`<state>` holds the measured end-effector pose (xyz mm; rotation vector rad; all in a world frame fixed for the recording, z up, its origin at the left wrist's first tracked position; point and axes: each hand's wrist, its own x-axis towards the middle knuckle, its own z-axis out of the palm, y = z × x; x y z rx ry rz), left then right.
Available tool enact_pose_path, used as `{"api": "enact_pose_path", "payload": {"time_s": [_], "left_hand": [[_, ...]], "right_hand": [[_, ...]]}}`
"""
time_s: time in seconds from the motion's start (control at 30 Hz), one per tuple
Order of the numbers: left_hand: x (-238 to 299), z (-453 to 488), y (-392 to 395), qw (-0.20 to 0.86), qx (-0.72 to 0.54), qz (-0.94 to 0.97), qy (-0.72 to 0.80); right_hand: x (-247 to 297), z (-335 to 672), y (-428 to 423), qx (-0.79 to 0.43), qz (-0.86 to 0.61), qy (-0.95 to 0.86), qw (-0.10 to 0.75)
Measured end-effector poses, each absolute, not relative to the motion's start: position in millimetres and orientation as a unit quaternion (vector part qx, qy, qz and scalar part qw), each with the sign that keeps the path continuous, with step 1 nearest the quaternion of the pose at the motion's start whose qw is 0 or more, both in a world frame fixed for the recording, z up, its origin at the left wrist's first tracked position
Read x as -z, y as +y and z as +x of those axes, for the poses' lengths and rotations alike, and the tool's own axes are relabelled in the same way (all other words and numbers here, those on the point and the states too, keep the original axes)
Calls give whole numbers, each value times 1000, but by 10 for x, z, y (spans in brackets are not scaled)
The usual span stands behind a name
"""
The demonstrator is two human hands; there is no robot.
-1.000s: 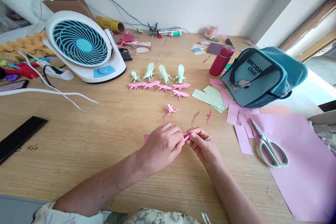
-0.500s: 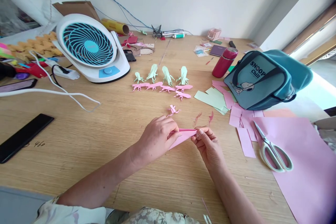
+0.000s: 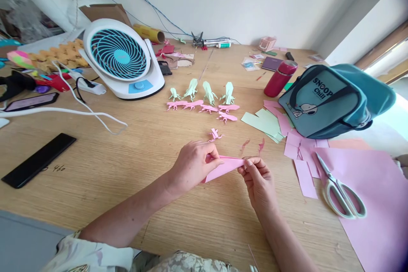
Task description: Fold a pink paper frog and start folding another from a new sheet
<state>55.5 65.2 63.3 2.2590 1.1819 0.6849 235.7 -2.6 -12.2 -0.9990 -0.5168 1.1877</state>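
A folded piece of pink paper (image 3: pixel 225 168) is stretched between my two hands, just above the wooden table. My left hand (image 3: pixel 197 163) pinches its left part, thumb on the near face and fingers curled over the top edge. At the narrow right tip, my right hand (image 3: pixel 257 178) grips the paper between thumb and fingers. Just beyond them sits a small pink paper figure (image 3: pixel 215 134). Farther back stand a row of pink folded paper insects (image 3: pixel 208 109) and several light green ones (image 3: pixel 209 92).
Scissors (image 3: pixel 342 195) lie on a large pink sheet (image 3: pixel 376 204) at the right, near cut pink strips (image 3: pixel 305 178) and green paper (image 3: pixel 261 124). A teal bag (image 3: pixel 331 102) and red flask (image 3: pixel 280 78) stand behind. Leftward are a fan (image 3: pixel 123 59), white cable (image 3: pixel 92 112) and black case (image 3: pixel 40 159).
The view has shifted slightly left, so everything appears farther right. Both hands keep their hold on the pink paper, and its lower left fold shows a little more.
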Motion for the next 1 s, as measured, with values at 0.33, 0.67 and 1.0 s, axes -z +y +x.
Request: {"api": "enact_pose_path", "payload": {"time_s": [0.33,0.67,1.0], "left_hand": [[-650,561,650,229,-285,847,386],[-666,553,661,195,-279,873,349],[-669,525,738,204,-177,901,340]], "right_hand": [[133,2370,-38,-521,-444,-225,694],[132,2377,-48,-518,-449,-238,688],[154,2411,-46,-494,-482,-326,646]]}}
